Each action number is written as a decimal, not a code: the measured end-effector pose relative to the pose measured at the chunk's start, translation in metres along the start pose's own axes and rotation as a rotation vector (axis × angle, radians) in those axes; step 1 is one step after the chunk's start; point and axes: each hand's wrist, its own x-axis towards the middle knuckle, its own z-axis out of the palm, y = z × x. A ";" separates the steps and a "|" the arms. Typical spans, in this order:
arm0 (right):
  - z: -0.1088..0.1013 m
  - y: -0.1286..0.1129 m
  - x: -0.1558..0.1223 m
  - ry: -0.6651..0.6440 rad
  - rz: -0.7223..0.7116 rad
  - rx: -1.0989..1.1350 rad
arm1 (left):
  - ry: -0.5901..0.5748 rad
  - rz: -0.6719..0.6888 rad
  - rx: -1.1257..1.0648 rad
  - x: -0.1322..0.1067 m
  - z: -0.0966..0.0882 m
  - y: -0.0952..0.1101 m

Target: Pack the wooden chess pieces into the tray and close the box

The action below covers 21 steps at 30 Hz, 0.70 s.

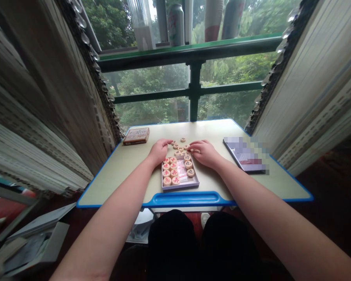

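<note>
A shallow box [180, 186] near the table's front holds xiangqi pieces. Red-marked pieces [173, 173] fill two columns on its left, and a few dark-marked pieces [188, 165] line its right side. Behind the box lies a loose group of xiangqi pieces [180, 148], with one piece [183, 139] farther back. My left hand [159, 151] is beside the group's left edge, fingers stretched out and tips by a piece. From the right, my right hand [204, 151] reaches in with fingers apart, their tips at the group's edge. Whether the fingertips touch the pieces is hard to tell.
On the pale, blue-edged folding table [114, 183], a flat brown box [136, 136] lies at the back left. A tablet [242, 154], partly blurred, rests on the right. Curtains [316, 78] hang at both sides. Cans [176, 25] and cups stand on the window ledge.
</note>
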 end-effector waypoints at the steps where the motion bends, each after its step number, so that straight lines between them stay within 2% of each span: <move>1: 0.000 0.000 0.000 0.001 -0.001 0.003 | -0.017 -0.010 -0.019 0.000 0.001 0.001; 5: 0.001 0.002 0.000 0.009 0.014 0.019 | -0.123 -0.128 -0.169 -0.001 0.002 0.006; 13: -0.003 -0.002 -0.001 -0.003 0.055 0.000 | -0.186 -0.140 -0.227 -0.009 -0.001 0.017; 18: -0.012 0.001 0.000 0.042 0.144 0.018 | -0.308 -0.030 -0.243 -0.015 -0.003 0.027; 21: -0.017 0.005 0.000 0.080 0.289 0.043 | -0.366 0.038 -0.108 -0.018 -0.005 0.032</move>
